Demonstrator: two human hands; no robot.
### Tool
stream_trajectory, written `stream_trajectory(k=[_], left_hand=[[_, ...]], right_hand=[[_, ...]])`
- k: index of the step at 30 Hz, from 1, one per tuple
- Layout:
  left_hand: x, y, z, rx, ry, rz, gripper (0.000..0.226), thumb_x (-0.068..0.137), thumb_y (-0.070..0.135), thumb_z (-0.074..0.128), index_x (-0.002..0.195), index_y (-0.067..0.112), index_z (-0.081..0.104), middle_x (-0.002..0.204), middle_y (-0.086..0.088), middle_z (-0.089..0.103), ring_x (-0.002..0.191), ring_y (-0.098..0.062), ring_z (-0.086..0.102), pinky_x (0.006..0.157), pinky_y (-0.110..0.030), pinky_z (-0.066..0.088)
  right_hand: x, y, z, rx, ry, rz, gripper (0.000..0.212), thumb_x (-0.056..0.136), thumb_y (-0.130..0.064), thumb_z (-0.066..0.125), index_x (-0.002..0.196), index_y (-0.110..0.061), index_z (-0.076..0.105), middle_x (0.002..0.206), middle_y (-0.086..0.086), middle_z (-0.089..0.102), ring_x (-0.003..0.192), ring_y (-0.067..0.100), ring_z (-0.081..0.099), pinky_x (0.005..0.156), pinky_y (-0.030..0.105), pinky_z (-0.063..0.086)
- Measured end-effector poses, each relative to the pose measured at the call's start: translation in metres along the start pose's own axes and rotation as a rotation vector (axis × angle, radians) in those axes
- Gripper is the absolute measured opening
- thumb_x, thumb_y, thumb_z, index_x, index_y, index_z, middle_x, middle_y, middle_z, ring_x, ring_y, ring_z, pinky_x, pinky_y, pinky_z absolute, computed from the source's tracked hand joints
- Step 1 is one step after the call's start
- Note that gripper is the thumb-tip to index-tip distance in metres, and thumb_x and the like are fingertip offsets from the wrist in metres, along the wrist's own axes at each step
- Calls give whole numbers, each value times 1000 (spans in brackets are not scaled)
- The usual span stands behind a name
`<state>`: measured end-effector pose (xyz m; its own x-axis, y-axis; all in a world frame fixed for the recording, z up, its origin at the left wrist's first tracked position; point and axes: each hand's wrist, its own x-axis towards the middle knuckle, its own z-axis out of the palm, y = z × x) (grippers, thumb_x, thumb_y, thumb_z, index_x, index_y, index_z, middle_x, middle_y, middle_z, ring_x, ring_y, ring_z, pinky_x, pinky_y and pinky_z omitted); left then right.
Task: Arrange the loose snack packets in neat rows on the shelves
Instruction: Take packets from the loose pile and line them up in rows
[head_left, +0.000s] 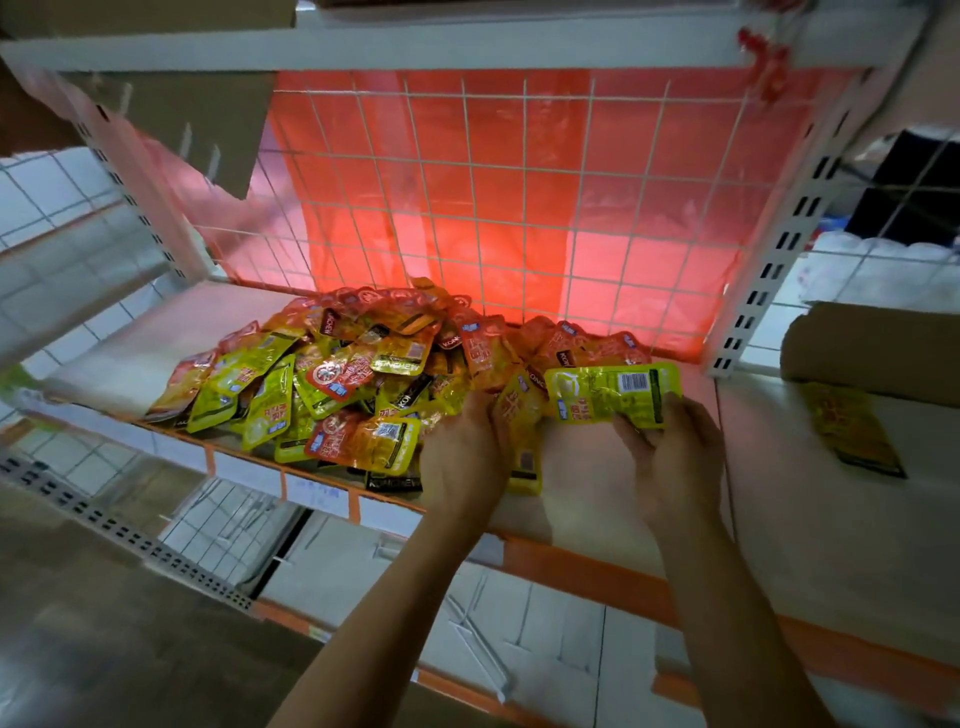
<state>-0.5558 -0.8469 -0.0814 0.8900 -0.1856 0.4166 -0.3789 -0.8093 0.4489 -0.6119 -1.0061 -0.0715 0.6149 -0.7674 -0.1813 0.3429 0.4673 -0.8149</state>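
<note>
Holding a green packet (613, 389) flat over the bare right part of the shelf (571, 462), the right hand (675, 457) grips it with curled fingers (636, 434). The pile (332, 374) of loose packets lies in a heap on the left and middle of the shelf. The left hand (462, 457) rests on a yellow packet (524, 467) at the pile's edge; whether its fingers pinch it cannot be told. It would be best to turn every packet the same way up, lay each one flat, and start a straight row by the wire back (519, 182).

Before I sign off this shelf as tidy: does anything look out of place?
The snack packets lie in a jumbled heap, not rows, and one yellow packet lies alone on the neighbouring shelf beside a cardboard box.
</note>
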Motion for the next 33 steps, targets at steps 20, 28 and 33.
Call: stream_trajectory(k=[20,28,33], left_hand=[[-6,104,51,-1292,-706,-464,13,88,4,64,96,14,67,86,-6,73,76,-19,70,65,-31,56],[-21,166,86,-1226,-678,-484,30,82,-10,62,108,4,62,102,-19,71,90,-33,68,77,-42,56],[-25,203,111,-1135,-660,-508,39,78,0,72,114,5,57,106,-16,70,95,-33,69,85,-51,56]], right_hand=[[1,-50,-76,-731,-420,-395,33,53,3,39,72,-22,49,60,-11,41,59,3,38,54,18,34],[40,-76,-120,-719,-65,-337,33,83,8,58,101,-19,56,107,-4,58,106,11,54,70,7,43],[70,-90,-154,-764,51,-257,33,82,-8,67,111,-21,59,106,-4,62,96,11,62,64,16,46]])
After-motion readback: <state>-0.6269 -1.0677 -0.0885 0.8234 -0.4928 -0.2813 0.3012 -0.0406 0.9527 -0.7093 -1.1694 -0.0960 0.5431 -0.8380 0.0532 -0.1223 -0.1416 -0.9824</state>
